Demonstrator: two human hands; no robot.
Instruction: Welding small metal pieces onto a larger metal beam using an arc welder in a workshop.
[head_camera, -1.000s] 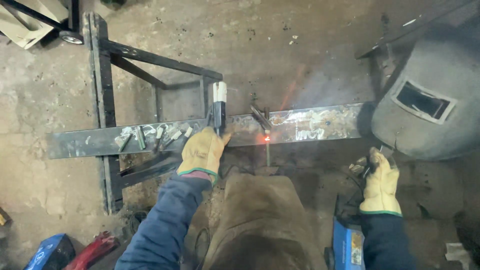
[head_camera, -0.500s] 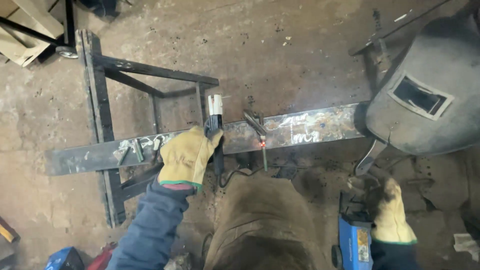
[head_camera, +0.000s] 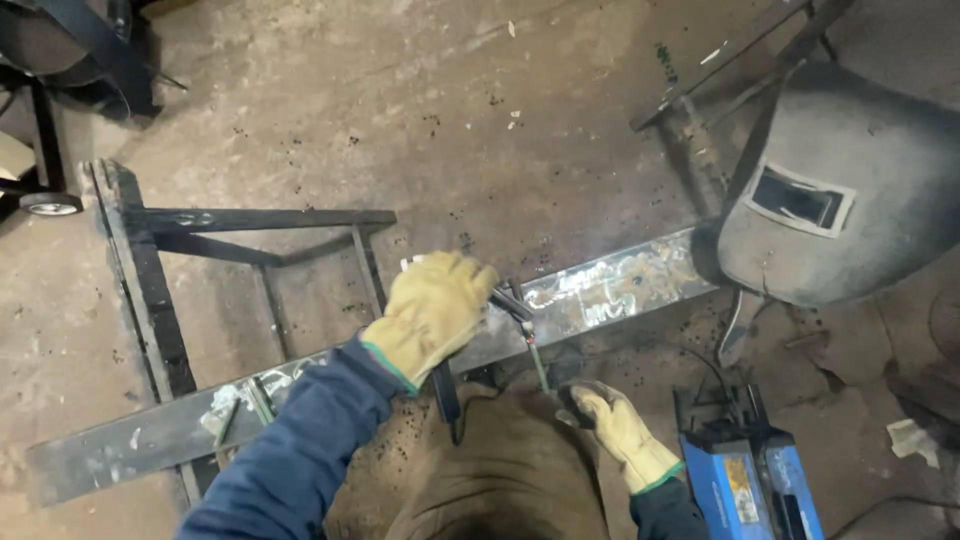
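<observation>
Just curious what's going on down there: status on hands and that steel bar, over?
Left hand gloved, gripping electrode holder. Right hand gloved, at the rod. Flat steel bar lying across frame. Welding mask beside bar's end.

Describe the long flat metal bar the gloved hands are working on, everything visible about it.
The long flat metal bar is a wide strip of dark steel, dull and grimy, with bright scraped or ground patches near its right end and pale marks near its left. It runs slantwise across the view, lower left to upper right, lying over a dark metal frame on the concrete floor. The left hand, in a yellow glove, rests on its middle with a dark tool. Its right end disappears behind a grey welding mask.
</observation>
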